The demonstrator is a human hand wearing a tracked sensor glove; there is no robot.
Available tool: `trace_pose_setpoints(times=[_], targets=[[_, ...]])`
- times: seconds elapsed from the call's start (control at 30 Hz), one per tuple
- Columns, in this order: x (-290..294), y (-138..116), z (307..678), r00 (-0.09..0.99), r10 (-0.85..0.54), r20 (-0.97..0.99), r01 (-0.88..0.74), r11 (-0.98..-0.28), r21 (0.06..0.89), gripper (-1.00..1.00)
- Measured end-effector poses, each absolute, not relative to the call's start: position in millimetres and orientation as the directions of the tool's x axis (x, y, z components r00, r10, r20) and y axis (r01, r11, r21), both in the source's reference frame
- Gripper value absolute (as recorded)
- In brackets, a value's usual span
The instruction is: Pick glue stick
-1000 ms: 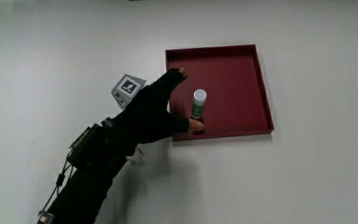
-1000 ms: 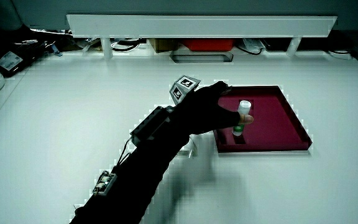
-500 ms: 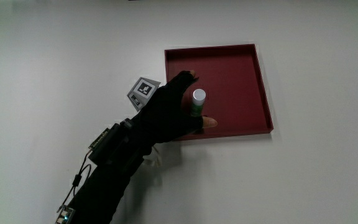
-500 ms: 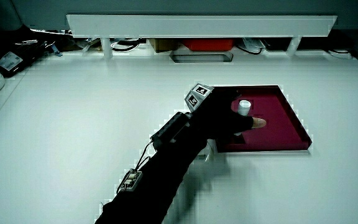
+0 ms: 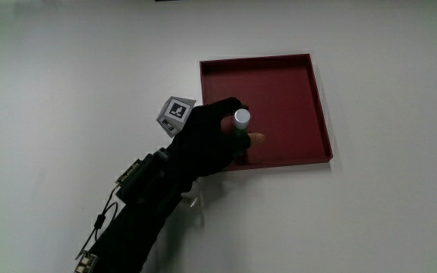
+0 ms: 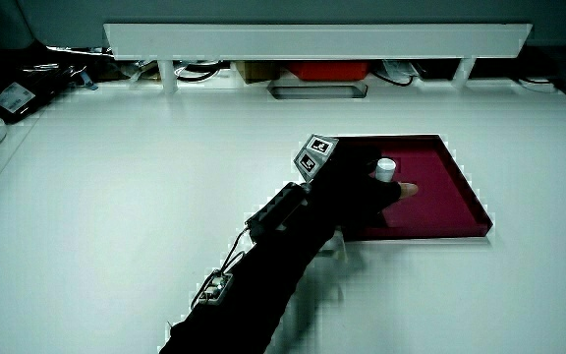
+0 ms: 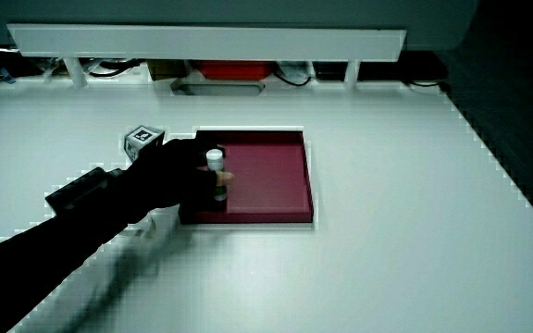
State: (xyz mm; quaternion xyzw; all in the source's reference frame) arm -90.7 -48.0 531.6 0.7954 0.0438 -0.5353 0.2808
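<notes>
Glue stick [image 5: 241,120], white-capped and upright, stands inside the dark red square tray [image 5: 298,91], near the tray's wall closest to the person. The gloved hand [image 5: 207,140] wraps around it, fingers curled on its body, apparently gripping; whether it is lifted is unclear.

My hand [image 7: 179,176] is wrapping around the upright glue stick [image 7: 215,172] inside the dark red tray [image 7: 276,176], at the tray's edge nearest my forearm. White cap is showing above my fingers. Tray is sitting on the white surface [image 7: 387,231].
</notes>
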Motion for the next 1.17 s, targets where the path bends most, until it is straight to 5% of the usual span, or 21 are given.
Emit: trace_pose_setpoints(times=[0.53,1.1,1.17], targets=[[-96.1,-44.7,539.9,0.425,-0.249,-0.87,0.314,-0.861,0.4,1.0],[-129.1,-49.3,473.0,0.337,-0.187,-0.923,0.372,-0.874,0.312,1.0],[-135.9,-45.7,456.9,0.373,-0.23,-0.899,0.353,-0.861,0.367,1.0]])
